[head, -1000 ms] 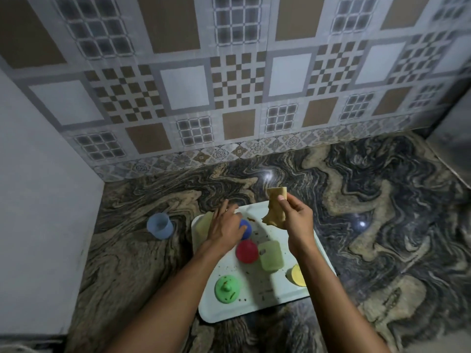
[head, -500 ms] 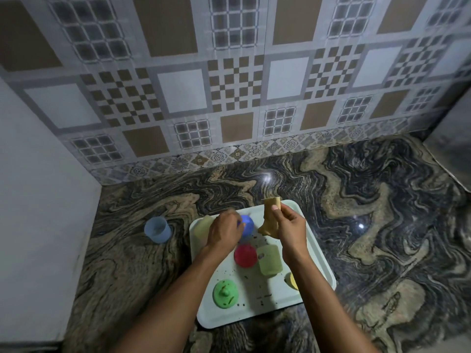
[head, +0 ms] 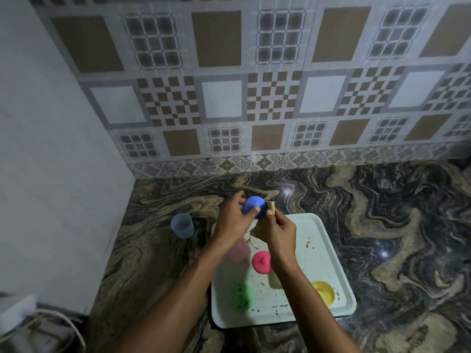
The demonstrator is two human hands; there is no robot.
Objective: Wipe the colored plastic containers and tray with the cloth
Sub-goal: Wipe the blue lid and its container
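Blue container (head: pixel 254 207): held up above the far-left corner of the tray, its rounded side toward the camera, clear of the tray surface.
Left hand (head: pixel 233 222): fingers (head: pixel 255 211) wrapped around the blue container, thumb across its near side.
Cloth (head: pixel 265 225): tan, bunched, pressed against the right side of the blue container (one corner pokes up behind it).
Right hand (head: pixel 279 231): fingers pinching the cloth, thumb tip just beside the container.
Tray (head: pixel 323 250): pale, rectangular, lying flat on the counter, dotted with brownish crumbs and smears.
Pink piece (head: pixel 261 261): on the tray, just under the right wrist.
Translucent pink container (head: pixel 239 250): on the tray beside the pink piece, blurred and partly hidden by the left wrist.
Green piece (head: pixel 240 296): near the tray's front-left corner, speckled with dirt.
Yellow piece (head: pixel 323 293): near the tray's front-right corner.
Light blue cup (head: pixel 182 226): upright on the counter, left of the tray and apart from it.
Counter (head: pixel 395 225): dark swirled stone, meeting a patterned tile wall (head: pixel 254 85) behind.
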